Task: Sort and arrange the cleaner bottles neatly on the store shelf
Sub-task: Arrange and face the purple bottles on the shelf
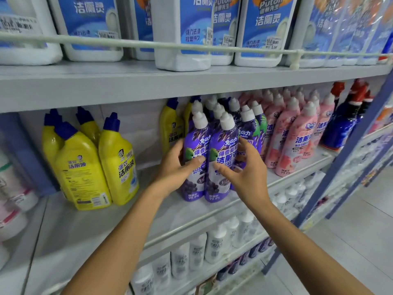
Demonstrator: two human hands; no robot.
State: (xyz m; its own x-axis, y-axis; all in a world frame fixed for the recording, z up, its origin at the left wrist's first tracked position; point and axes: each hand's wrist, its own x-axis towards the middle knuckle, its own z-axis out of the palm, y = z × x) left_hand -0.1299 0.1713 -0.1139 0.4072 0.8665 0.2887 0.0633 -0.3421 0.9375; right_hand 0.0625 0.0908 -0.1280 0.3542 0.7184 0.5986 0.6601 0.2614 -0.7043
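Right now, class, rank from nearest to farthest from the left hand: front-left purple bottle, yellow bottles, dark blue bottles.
1. Front-left purple bottle, gripped by the left hand.
2. Yellow bottles, off to its left.
3. Dark blue bottles, at the far right.

Purple grape-printed bottles (209,162) with white caps, yellow bottles (85,167) with blue caps, pink bottles (297,141).

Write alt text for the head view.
The left hand grips the front-left purple bottle on a store shelf while the right hand holds the front-right purple bottle. Yellow bottles stand to the left, pink bottles to the right.
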